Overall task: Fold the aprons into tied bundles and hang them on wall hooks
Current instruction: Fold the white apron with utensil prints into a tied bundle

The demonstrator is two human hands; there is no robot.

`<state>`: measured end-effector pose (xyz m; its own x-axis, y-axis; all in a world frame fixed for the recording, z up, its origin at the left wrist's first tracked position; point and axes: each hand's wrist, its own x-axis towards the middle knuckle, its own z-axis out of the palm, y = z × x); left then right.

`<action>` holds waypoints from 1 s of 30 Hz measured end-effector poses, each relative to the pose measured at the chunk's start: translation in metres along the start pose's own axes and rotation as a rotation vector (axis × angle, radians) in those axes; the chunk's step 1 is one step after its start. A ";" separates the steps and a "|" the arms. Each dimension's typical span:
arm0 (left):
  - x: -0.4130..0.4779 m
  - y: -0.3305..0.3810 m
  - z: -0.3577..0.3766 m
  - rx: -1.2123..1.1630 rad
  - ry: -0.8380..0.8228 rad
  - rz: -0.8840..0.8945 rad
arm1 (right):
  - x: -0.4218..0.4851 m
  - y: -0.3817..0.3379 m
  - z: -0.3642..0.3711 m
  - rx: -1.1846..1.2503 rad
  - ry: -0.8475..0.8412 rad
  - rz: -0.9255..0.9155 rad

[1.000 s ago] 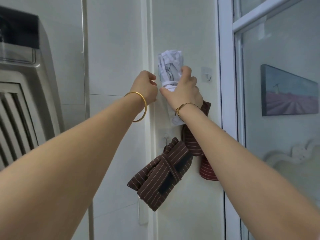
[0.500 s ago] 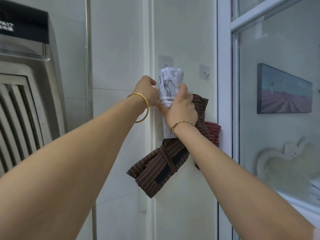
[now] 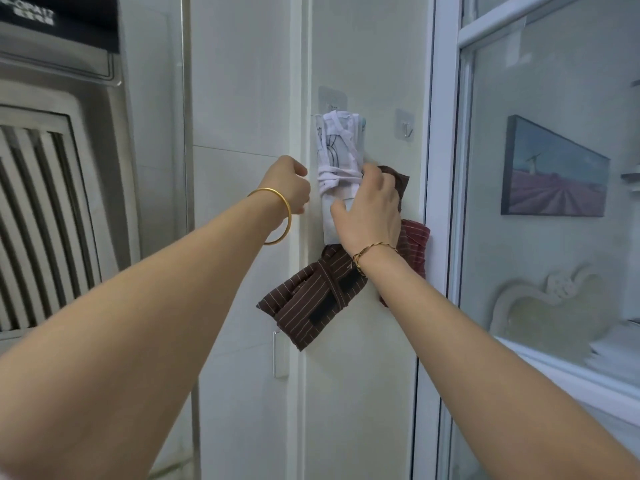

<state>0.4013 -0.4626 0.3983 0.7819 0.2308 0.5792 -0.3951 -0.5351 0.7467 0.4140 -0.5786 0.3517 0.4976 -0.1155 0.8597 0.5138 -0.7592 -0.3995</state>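
Seen from your head camera, left to right. An air conditioner (image 3: 52, 202) stands at the left edge, its slatted grille facing the room. Your left hand (image 3: 289, 183), a gold bangle (image 3: 277, 216) on its wrist, is raised against the corner trim of the wall (image 3: 363, 46). Its fingers are curled into a fist just left of the white bundle (image 3: 341, 150) without visibly touching it. You cannot tell whether anything is pinched inside the fist.

The white bundle, tied round its middle, hangs upright with its top just below a clear hook plate (image 3: 331, 98). Your right hand (image 3: 370, 206) cups its lower half, with the thumb laid across the front and the fingers curled at the bundle's right side beside the tie. A thin twisted bracelet (image 3: 375, 249) sits on that wrist.

Below the hand, a brown striped bundle (image 3: 311, 299) hangs tilted down to the left. A red striped bundle (image 3: 414, 244) shows just behind your right wrist, partly hidden.

A second hook (image 3: 406, 128) sits near the wall's right edge, level with the white bundle's top. Beyond the white window frame (image 3: 440, 202), a painting (image 3: 554, 168) shows through the glass.
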 end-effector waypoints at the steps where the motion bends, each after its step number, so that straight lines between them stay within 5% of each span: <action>1: -0.006 -0.003 -0.001 -0.006 0.001 -0.005 | -0.008 -0.003 -0.002 0.000 0.007 -0.016; 9: -0.086 -0.083 -0.030 0.023 -0.061 -0.123 | -0.113 -0.036 0.033 0.197 -0.169 -0.041; 19: -0.294 -0.303 -0.188 0.315 -0.216 -0.723 | -0.378 -0.135 0.147 0.175 -1.071 0.007; 23: -0.392 -0.389 -0.283 0.663 -0.241 -0.948 | -0.485 -0.199 0.180 0.204 -1.405 0.037; 30: -0.494 -0.488 -0.457 1.134 -0.227 -1.208 | -0.604 -0.300 0.231 0.227 -1.696 0.065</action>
<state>-0.0125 0.0555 -0.1032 0.4455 0.8610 -0.2453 0.8921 -0.4499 0.0412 0.1202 -0.1333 -0.1212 0.5709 0.7312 -0.3735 0.4711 -0.6643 -0.5804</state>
